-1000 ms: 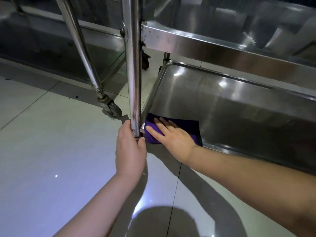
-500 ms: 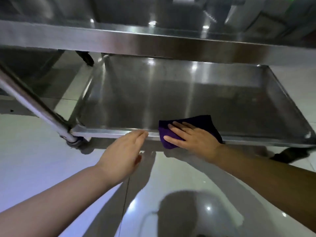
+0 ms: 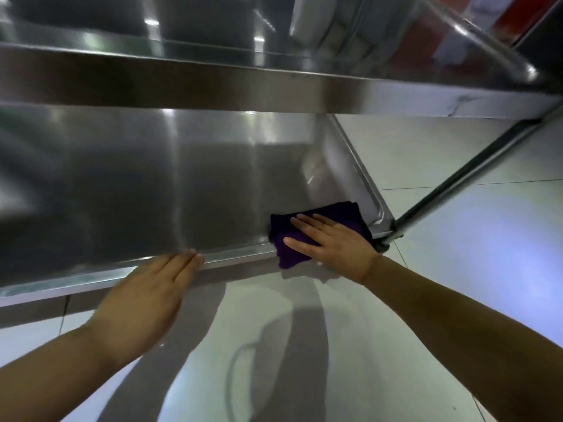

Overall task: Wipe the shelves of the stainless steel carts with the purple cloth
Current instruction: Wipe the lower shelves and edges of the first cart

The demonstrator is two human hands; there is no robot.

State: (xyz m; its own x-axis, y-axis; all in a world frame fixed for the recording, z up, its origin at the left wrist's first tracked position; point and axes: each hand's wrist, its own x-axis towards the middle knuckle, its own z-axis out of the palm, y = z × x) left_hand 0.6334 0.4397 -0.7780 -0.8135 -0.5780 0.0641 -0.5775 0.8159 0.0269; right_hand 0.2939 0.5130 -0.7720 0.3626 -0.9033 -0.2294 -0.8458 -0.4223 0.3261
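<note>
At the near right corner of the bottom shelf (image 3: 158, 184), the purple cloth (image 3: 341, 217) lies folded, draped partly over the front rim. Right hand (image 3: 332, 242) presses it flat, fingers (image 3: 304, 223) straight and spread. Left hand (image 3: 143, 303) is open, fingertips touching the front rim. Upper shelf (image 3: 213, 83) overhangs. Cart leg (image 3: 463, 178) slants beside the cloth. Glossy tiled floor (image 3: 457, 239) below.

We press the purple cloth (image 3: 320, 231) flat with our right hand (image 3: 332, 243) at the bottom shelf's (image 3: 152, 184) right corner; our left hand (image 3: 146, 300) rests straight-fingered on its front rim.
</note>
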